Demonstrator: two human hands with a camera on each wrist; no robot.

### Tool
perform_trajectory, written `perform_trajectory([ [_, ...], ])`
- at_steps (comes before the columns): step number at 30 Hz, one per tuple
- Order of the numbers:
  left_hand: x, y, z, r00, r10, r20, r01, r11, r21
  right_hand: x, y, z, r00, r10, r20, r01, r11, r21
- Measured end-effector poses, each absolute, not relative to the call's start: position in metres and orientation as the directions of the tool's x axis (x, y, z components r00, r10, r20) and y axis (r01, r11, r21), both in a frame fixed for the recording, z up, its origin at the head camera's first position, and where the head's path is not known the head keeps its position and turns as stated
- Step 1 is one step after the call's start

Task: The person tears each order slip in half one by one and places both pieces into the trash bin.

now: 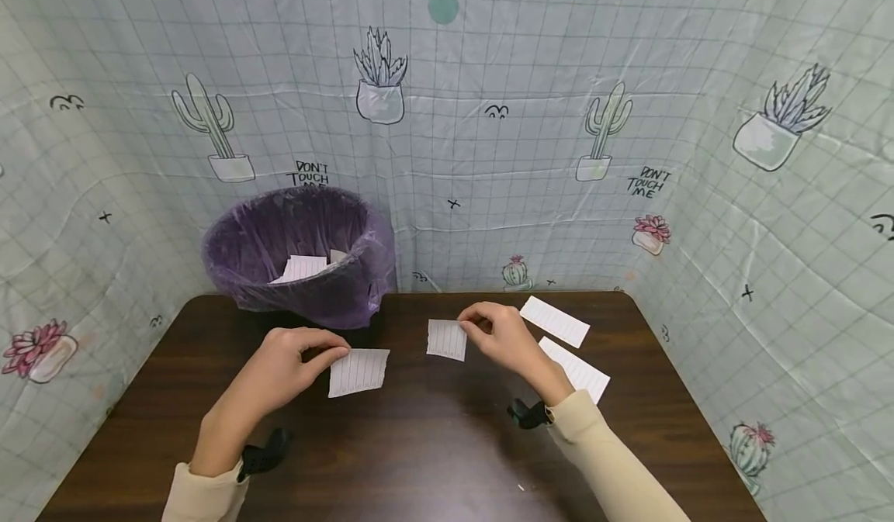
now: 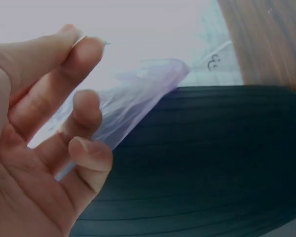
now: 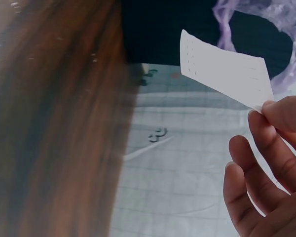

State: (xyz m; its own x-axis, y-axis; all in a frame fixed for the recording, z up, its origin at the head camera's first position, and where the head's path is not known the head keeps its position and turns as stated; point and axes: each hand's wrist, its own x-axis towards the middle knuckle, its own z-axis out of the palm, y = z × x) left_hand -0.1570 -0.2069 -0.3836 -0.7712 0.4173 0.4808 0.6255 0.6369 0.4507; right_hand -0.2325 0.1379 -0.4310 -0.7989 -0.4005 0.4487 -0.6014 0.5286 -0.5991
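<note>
My left hand (image 1: 293,363) pinches the corner of a lined white paper piece (image 1: 358,372) between thumb and index finger, in front of the bin. In the left wrist view that paper is lost in the glare at the fingertips (image 2: 91,49). A smaller lined paper piece (image 1: 447,340), with a torn edge, hangs from the thumb and index finger of my right hand (image 1: 499,340). The right wrist view shows this paper (image 3: 222,66) tilted, its other fingers loosely bent below. Two paper strips (image 1: 555,321) (image 1: 576,368) lie on the table beside the right hand, the nearer one partly behind the wrist.
A dark bin lined with a purple plastic bag (image 1: 380,254) stands at the table's back left, with several paper pieces (image 1: 306,267) inside. Cactus-print cloth (image 1: 454,157) hangs around the dark wooden table (image 1: 419,444). A tiny white scrap (image 1: 521,487) lies near the front.
</note>
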Motion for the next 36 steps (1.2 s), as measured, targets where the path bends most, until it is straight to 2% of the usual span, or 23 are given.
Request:
perform_trajectory([
  [6, -0.154, -0.213, -0.373, -0.809, 0.446, 0.382, 0.586, 0.661, 0.469, -0.237, 0.131, -0.414, -0.784, -0.407, 0.469, -0.621, 0.525, -0.582],
  [14, -0.151, -0.222, -0.355, -0.812, 0.409, 0.417, 0.566, 0.725, 0.393, -0.243, 0.119, -0.399, -0.782, -0.377, 0.497, -0.622, 0.522, -0.583],
  [24, -0.149, -0.231, -0.328, -0.763, 0.415, 0.495, 0.597, 0.745, 0.297, -0.25, 0.103, -0.376, -0.764, -0.381, 0.521, -0.644, 0.498, -0.58],
  [32, -0.152, -0.238, -0.31, -0.701, 0.437, 0.564, 0.641, 0.733, 0.229, -0.252, 0.095, -0.356, -0.76, -0.381, 0.526, -0.649, 0.473, -0.596],
  [36, -0.154, -0.24, -0.299, -0.646, 0.459, 0.61, 0.684, 0.703, 0.196, -0.254, 0.09, -0.346, -0.759, -0.375, 0.532, -0.651, 0.463, -0.602],
])
